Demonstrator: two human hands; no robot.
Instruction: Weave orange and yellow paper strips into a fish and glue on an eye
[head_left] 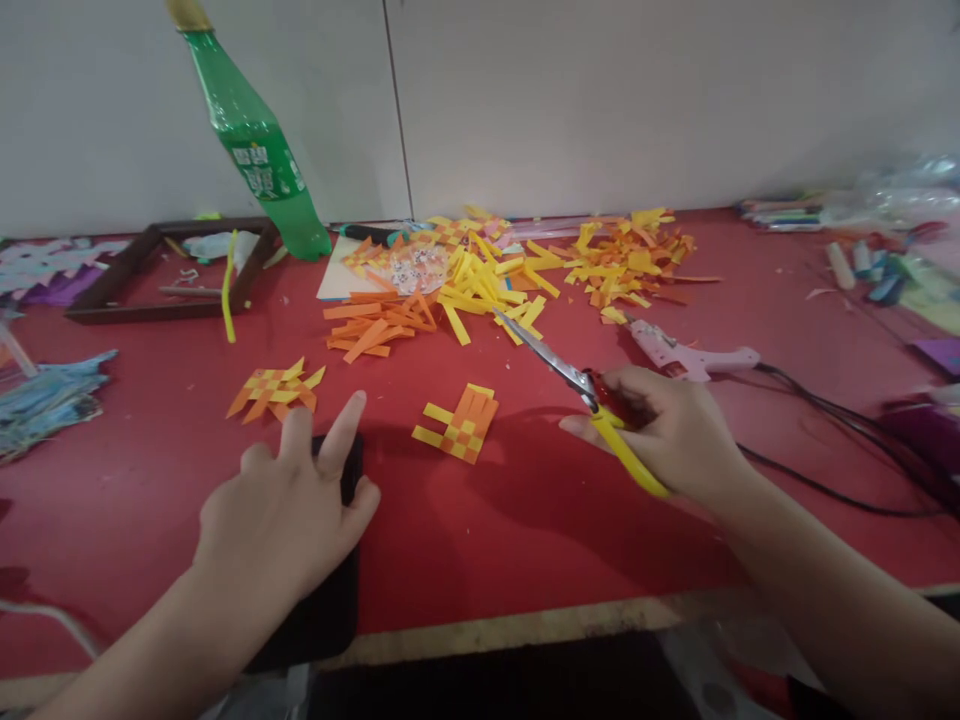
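Note:
My right hand grips a pair of scissors with one red and one yellow handle, its blades pointing up and left above the table. With its fingers spread, my left hand is over a black phone-like slab at the table's front edge; whether it touches the slab I cannot tell. Between my hands lies a woven orange and yellow paper piece with loose strip ends. Just beyond my left fingers is another woven paper piece with pointed ends.
Orange strips, yellow strips and a pile of paper bits lie at the back. A pink glue gun trails a black cord to the right. A green bottle stands by a dark frame.

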